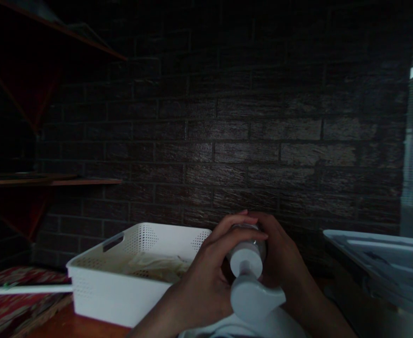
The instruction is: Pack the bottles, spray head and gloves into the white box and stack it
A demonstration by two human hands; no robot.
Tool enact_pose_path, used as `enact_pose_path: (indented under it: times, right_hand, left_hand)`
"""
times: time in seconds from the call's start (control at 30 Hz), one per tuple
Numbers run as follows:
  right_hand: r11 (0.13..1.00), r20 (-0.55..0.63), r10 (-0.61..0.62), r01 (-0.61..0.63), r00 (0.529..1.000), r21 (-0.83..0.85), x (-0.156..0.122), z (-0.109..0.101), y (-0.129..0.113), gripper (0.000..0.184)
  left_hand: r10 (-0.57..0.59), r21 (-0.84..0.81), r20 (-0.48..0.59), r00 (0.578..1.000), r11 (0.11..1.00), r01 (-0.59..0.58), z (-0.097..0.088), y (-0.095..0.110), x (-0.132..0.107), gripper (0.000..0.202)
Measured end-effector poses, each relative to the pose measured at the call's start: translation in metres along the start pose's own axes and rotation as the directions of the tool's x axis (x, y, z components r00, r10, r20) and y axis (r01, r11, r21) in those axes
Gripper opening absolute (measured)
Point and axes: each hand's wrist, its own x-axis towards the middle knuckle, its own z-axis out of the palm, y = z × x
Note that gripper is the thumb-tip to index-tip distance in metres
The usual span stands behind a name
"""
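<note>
A clear pump bottle [248, 259] with a white collar and a white pump head is tilted so that its spout end faces me. My left hand [210, 267] wraps round its left side, with the fingers over the body. Around the other side curls my right hand [280, 249], its fingers mostly hidden behind the bottle. Below the pump head lies something pale [224, 327], cut off by the bottom edge. Left of my hands stands a white perforated basket [108, 293] with pale, crumpled contents.
A lidded clear container [386, 258] stands at the right. Wooden shelves [87, 182] jut out at the left. Red patterned cloth [5, 305] and a white stick [26, 290] lie beside the basket. A dark brick wall [227, 136] closes off the back.
</note>
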Motion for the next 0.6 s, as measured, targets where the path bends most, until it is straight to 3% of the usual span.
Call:
enact_pose_path:
  times: [0.23, 0.4, 0.6]
  right_hand:
    - [0.997, -0.027, 0.076, -0.075, 0.997, 0.011, 0.0, -0.003, 0.001, 0.072]
    - [0.989, 0.026, 0.117, -0.119, 0.993, 0.085, -0.001, -0.002, -0.006, 0.067]
    - [0.969, 0.211, 0.184, -0.212, 0.96, 0.123, 0.002, -0.009, -0.017, 0.062]
  left_hand:
    - [0.013, -0.071, -0.144, 0.989, 0.997, -0.023, -0.001, -0.003, 0.003, 0.059]
    - [-0.036, -0.108, -0.214, 0.976, 0.994, 0.013, -0.001, -0.006, 0.005, 0.056]
    - [-0.238, -0.458, -0.146, 0.96, 0.877, 0.148, 0.001, -0.015, 0.001, 0.05]
